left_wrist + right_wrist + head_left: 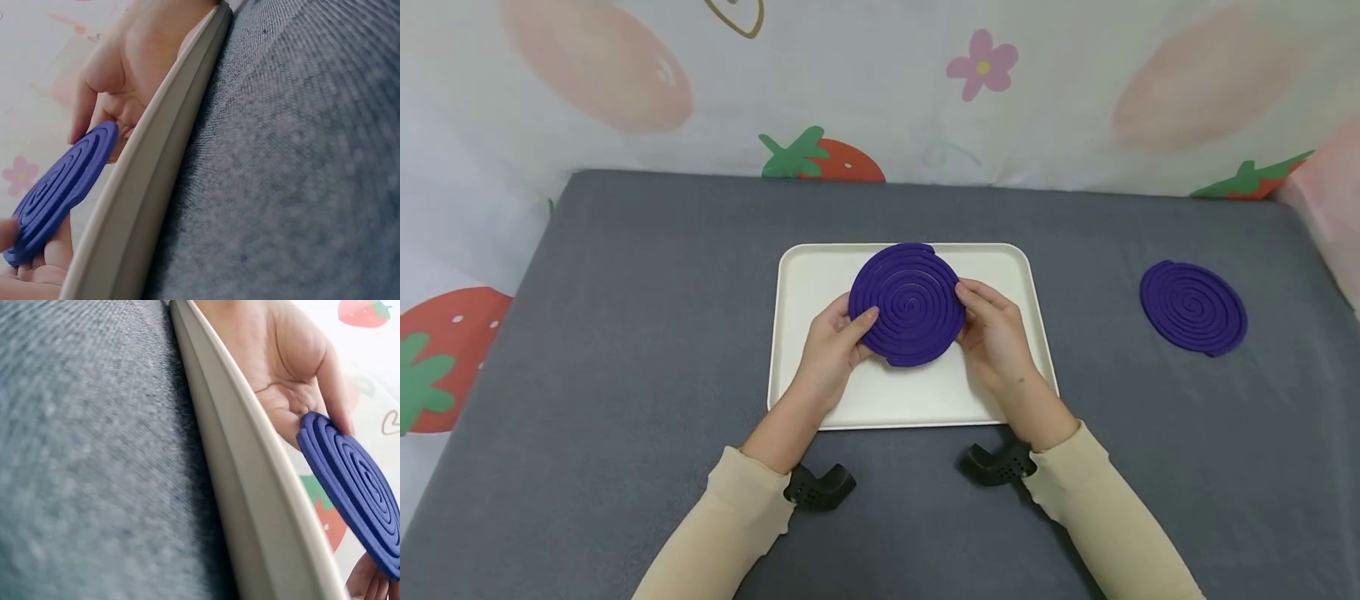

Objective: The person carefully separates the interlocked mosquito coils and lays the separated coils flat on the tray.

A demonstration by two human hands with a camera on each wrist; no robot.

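Observation:
A purple spiral coaster [907,304], round and coiled like a rope, is held up over the white tray [917,408]. My left hand [833,337] pinches its left edge, thumb on the upper face and fingers beneath. At the right edge, my right hand [996,329] grips it between thumb and fingers. The left wrist view shows the coaster [65,187] tilted between both hands, above the tray's rim [134,187]. In the right wrist view the coaster [350,487] stands out past the rim, with the left hand [287,362] at its upper end.
A second purple spiral coaster [1193,307] lies flat on the grey tablecloth [647,333], right of the tray. Behind the table hangs a white curtain [880,83] printed with strawberries and flowers. Black wrist mounts [820,487] sit under both cuffs, near the tray's front edge.

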